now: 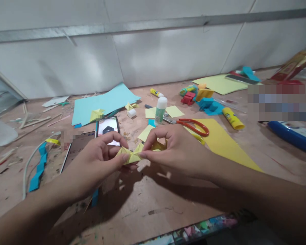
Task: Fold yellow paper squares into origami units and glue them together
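Observation:
Between my two hands is a folded yellow paper piece (134, 157) with several creased, pointed facets. My left hand (102, 153) pinches its left end between thumb and fingers. Thumb and forefinger of my right hand (170, 146) are closed on its right side; part of the paper is hidden behind those fingers. Just beyond my hands stands an upright glue stick (160, 111), and its white cap (131, 113) lies to the left of it. Small yellow paper squares (174, 111) are spread around the glue stick. Scissors (193, 126) with orange-red and yellow handles lie past my right hand.
Two phones lie at the left, one with a lit screen (108, 126), beside a folded blue paper strip (38, 166) and a white cable (27, 163). Light blue sheets (104, 102) lie behind. A yellow sheet (224, 139), a yellow tube (233, 118) and blue folded paper (210, 106) are on the right.

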`<action>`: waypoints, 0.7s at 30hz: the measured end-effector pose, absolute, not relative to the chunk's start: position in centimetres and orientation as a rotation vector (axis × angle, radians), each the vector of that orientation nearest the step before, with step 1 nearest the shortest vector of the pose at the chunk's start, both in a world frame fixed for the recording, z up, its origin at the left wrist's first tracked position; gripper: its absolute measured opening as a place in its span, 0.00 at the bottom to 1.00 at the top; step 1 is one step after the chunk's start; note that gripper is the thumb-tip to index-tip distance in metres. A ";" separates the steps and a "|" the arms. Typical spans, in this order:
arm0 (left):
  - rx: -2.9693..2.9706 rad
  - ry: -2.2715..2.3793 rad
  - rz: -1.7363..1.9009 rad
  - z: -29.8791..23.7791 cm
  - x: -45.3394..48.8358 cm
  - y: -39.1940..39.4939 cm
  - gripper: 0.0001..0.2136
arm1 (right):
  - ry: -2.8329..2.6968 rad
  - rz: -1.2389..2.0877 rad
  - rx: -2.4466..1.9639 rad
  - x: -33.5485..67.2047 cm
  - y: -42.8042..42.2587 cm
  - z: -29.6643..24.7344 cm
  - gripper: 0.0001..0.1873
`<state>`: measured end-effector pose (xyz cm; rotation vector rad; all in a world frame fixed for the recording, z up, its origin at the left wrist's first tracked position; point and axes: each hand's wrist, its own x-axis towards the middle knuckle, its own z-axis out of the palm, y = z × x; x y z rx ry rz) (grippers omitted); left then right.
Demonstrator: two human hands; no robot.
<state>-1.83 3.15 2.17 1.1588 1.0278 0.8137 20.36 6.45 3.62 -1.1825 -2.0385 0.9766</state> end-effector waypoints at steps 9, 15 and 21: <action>1.305 1.140 0.772 2.0 -1.8 2.9 0.12 | -2.107 0.873 -1.105 20.6 6.7 3.4 0.05; 1.242 1.159 0.770 2.2 -1.3 3.0 0.12 | -2.126 0.906 -1.079 20.7 6.5 3.5 0.06; 1.184 1.180 0.751 2.1 -1.3 3.0 0.17 | -2.133 0.977 -0.995 21.0 6.7 3.3 0.03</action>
